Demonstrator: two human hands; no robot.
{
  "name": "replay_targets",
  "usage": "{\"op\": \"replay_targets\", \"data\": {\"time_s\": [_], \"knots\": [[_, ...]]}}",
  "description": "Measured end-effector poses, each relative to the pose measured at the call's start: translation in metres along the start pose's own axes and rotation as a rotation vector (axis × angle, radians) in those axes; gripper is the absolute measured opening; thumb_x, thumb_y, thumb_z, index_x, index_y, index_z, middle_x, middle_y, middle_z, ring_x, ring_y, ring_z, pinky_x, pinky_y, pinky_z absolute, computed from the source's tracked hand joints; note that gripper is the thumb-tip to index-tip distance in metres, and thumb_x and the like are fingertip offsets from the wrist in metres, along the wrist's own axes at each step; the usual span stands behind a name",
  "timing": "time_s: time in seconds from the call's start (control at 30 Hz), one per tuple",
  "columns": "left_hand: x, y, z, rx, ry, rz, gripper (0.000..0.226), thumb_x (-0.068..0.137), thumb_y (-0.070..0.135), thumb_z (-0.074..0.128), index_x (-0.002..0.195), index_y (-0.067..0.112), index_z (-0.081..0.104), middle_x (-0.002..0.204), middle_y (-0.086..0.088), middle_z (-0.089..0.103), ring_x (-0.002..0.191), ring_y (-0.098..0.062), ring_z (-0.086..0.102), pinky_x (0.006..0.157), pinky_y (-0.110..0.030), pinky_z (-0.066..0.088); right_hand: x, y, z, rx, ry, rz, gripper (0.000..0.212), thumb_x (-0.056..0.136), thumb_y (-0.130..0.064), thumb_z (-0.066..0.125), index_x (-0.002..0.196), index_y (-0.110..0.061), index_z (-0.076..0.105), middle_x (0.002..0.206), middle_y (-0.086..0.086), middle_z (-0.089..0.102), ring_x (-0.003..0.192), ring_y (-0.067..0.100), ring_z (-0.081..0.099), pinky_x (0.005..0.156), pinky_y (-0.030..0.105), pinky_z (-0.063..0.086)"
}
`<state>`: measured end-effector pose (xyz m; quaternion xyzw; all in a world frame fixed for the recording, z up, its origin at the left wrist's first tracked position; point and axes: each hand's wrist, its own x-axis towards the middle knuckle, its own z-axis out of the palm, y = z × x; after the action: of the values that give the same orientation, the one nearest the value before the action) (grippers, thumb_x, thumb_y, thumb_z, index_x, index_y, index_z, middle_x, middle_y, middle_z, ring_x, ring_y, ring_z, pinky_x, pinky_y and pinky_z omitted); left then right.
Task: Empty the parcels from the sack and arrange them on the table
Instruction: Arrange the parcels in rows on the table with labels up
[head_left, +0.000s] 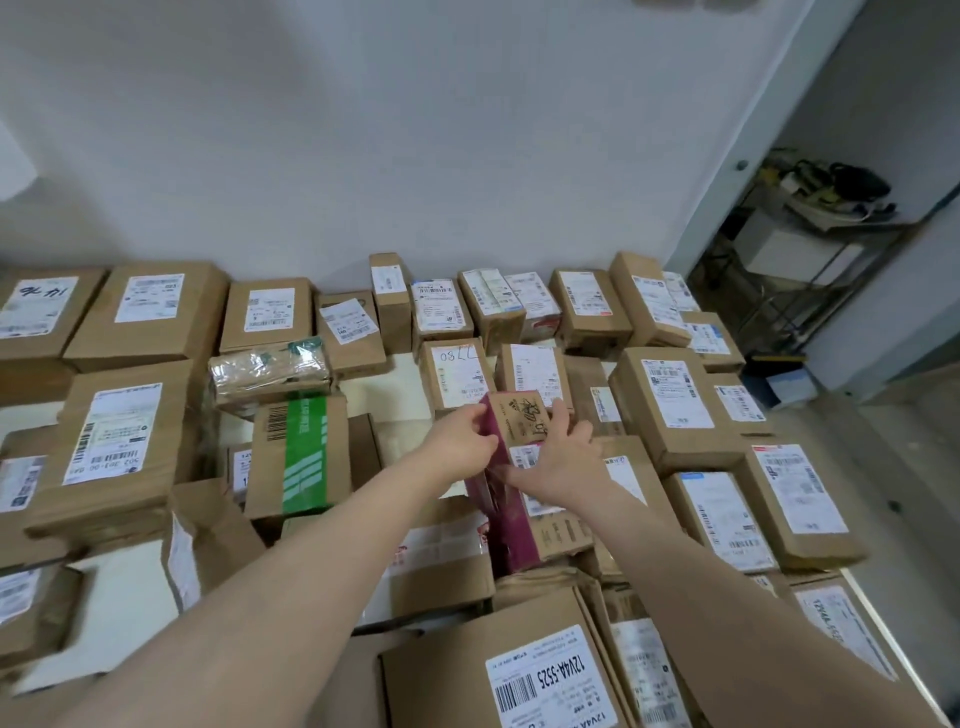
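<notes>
Maroon-sided brown parcel (514, 457) tilted upright amid flat labelled parcels (670, 400) covering table (400, 395).

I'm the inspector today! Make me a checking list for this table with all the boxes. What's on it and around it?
Surface: table, cream, mostly covered.
Job's things: cardboard parcels packed side by side, most labels up; sack not in view.
Clutter: nothing seen.
Hands: left hand and right hand both grip a maroon-sided box near the middle.
Cables: nothing seen.
Surroundings: white wall behind; metal shelf at right.
</notes>
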<state>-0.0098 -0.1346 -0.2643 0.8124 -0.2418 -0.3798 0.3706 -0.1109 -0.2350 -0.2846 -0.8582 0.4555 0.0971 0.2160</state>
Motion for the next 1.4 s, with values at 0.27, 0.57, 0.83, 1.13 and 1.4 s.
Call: {"op": "replay_targets", "data": {"time_s": [0.27, 0.57, 0.83, 1.13, 1.4], "knots": [[-0.002, -0.026, -0.057, 0.34, 0.46, 0.013, 0.059, 0.091, 0.031, 0.058, 0.146, 0.027, 0.036, 0.143, -0.011, 0.043, 0.131, -0.031, 0.039, 0.107, -0.04, 0.037, 0.007, -0.026, 0.005, -0.206, 0.025, -0.006, 0.125, 0.065, -0.081, 0.06, 0.153, -0.023, -0.007, 0.15, 0.017, 0.02, 0.137, 0.035, 0.025, 0.109, 0.05, 0.031], [0.0, -0.071, -0.16, 0.421, 0.815, -0.13, 0.082, 0.077, 0.01, 0.069, 0.148, 0.026, 0.03, 0.155, -0.008, 0.022, 0.143, -0.03, 0.016, 0.117, -0.047, 0.018, 0.02, -0.128, 0.018, 0.124, -0.005, -0.44, 0.059, 0.094, -0.037, 0.056, 0.143, -0.015, 0.034, 0.136, 0.01, 0.042, 0.122, 0.026, 0.047, 0.098, 0.033, 0.038], [0.014, -0.111, -0.208, 0.472, 0.517, -0.103, 0.066, 0.083, 0.016, 0.07, 0.141, 0.024, 0.04, 0.142, -0.003, 0.035, 0.128, -0.029, 0.036, 0.095, -0.043, 0.046, 0.043, -0.172, 0.034, 0.786, -0.31, -0.124, 0.049, 0.097, -0.036, 0.054, 0.139, -0.015, 0.041, 0.116, 0.006, 0.058, 0.092, 0.019, 0.062, 0.07, 0.029, 0.058], [0.008, -0.094, -0.254, 0.356, 0.832, 0.214, 0.044, 0.096, 0.024, 0.05, 0.14, 0.026, 0.048, 0.12, 0.001, 0.064, 0.117, -0.025, 0.051, 0.088, -0.039, 0.049, 0.053, -0.214, 0.014, 1.096, -0.386, 0.014, 0.027, 0.099, -0.045, 0.048, 0.112, -0.022, 0.048, 0.112, 0.005, 0.063, 0.1, 0.023, 0.064, 0.082, 0.04, 0.059], [0.019, -0.126, -0.21, 0.23, 0.318, -0.136, 0.084, 0.073, 0.033, 0.082, 0.142, 0.036, 0.033, 0.152, -0.006, 0.021, 0.133, -0.035, 0.034, 0.112, -0.047, 0.033, 0.042, -0.211, 0.022, 0.94, -0.434, -0.024, 0.045, 0.095, -0.053, 0.051, 0.127, -0.021, 0.053, 0.122, 0.005, 0.057, 0.109, 0.025, 0.06, 0.084, 0.04, 0.058]]}}
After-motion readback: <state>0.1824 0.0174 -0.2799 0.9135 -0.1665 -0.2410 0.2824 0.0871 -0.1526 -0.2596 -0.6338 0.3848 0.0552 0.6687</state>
